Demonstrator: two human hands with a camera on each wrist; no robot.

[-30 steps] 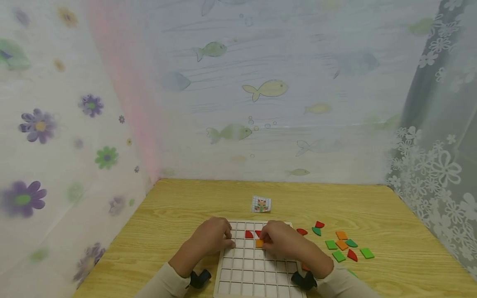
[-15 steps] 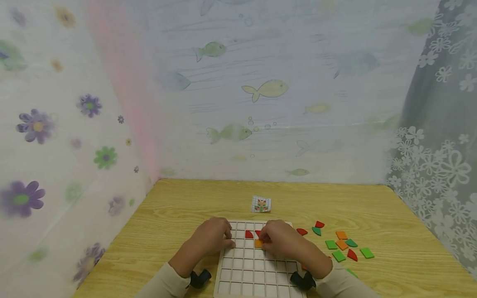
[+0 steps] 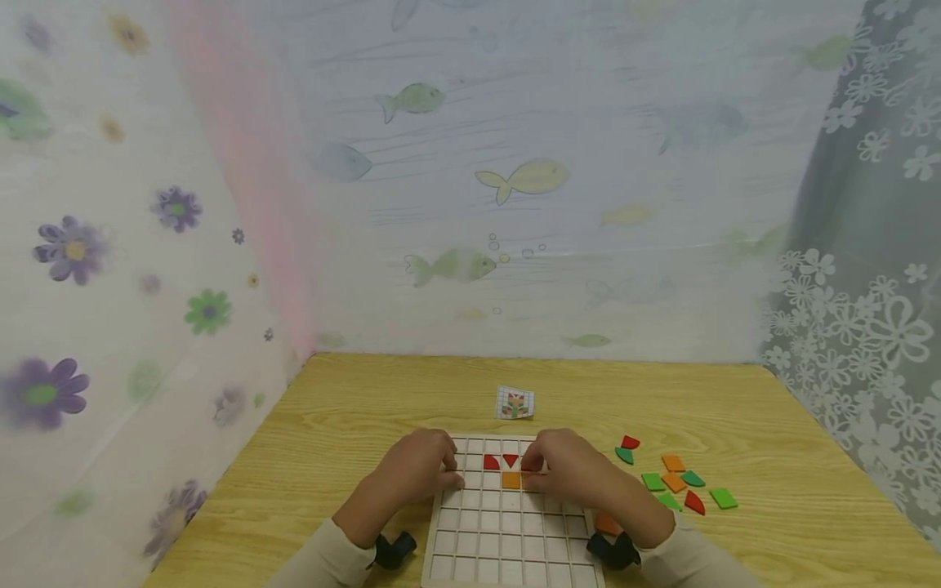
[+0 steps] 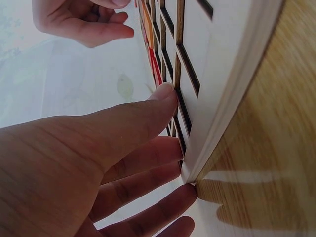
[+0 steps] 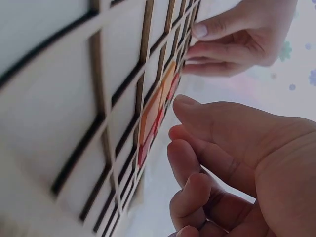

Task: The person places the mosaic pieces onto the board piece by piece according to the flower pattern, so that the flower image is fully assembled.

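A pale wooden grid board (image 3: 488,523) lies between both hands. My left hand (image 3: 415,465) holds its far left edge. In the left wrist view, the thumb (image 4: 163,98) lies on the grid and the fingertips touch the rim. My right hand (image 3: 566,465) is over the far right part of the board. Its fingers are loosely curled, with nothing seen between them in the right wrist view. Set in the grid are a red quarter-circle tile (image 3: 491,463), a red triangle tile (image 3: 510,461) and an orange square tile (image 3: 510,480). More red shows beside the right fingertips.
A small pattern card (image 3: 515,403) lies beyond the board on the wooden table (image 3: 367,392). To the right are scattered loose tiles: green squares (image 3: 724,498), orange squares (image 3: 673,463), red quarter-circles (image 3: 694,502) and dark green ones (image 3: 693,479). Printed curtains surround the table.
My right hand has shifted slightly to the right, uncovering the red triangle and the orange square. It now hides most of a loose red tile beside the board. The left hand stays put.
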